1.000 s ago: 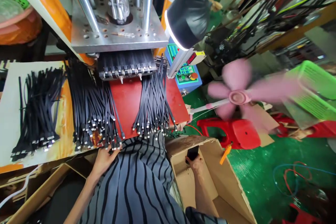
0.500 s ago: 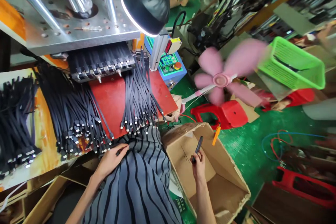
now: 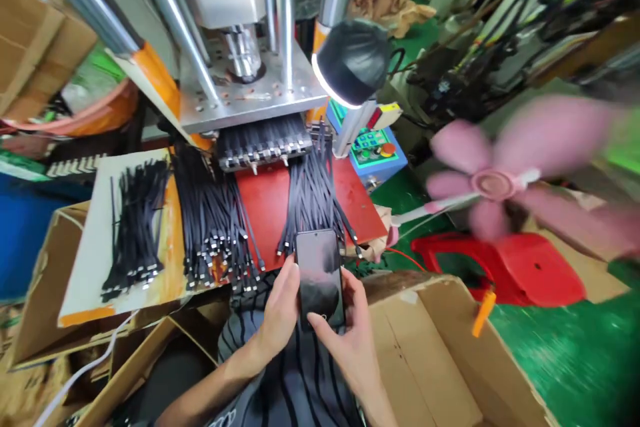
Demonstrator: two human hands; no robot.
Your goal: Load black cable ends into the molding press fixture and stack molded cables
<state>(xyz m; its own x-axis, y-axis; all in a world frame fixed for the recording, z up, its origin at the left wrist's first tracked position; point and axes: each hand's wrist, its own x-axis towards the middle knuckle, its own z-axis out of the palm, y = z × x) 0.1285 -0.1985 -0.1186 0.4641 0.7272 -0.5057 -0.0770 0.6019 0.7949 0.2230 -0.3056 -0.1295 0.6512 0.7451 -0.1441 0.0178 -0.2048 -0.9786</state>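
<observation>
A dark smartphone (image 3: 319, 273) is held upright over my lap, its screen facing me and mostly black with reflections. My left hand (image 3: 281, 310) grips its left edge. On the other side, my right hand (image 3: 350, 333) wraps round the right edge, with the thumb on the lower part of the screen. Just behind the phone, a bundle of black flat cables (image 3: 313, 197) with metal plugs lies on the red board (image 3: 257, 203). More black cables (image 3: 210, 233) lie to the left of it, their plugs toward me.
A press (image 3: 250, 113) with a metal plate stands behind the cables, beside a lamp (image 3: 353, 60) and a blue control box (image 3: 377, 160). To the right are an open cardboard box (image 3: 420, 347), a spinning pink fan (image 3: 493, 183) and a red stool (image 3: 545, 270). Another cable pile (image 3: 137, 227) lies left.
My right hand has brought the phone from above the cardboard box to my lap. My left hand has come up and now holds it too. The view has shifted left.
</observation>
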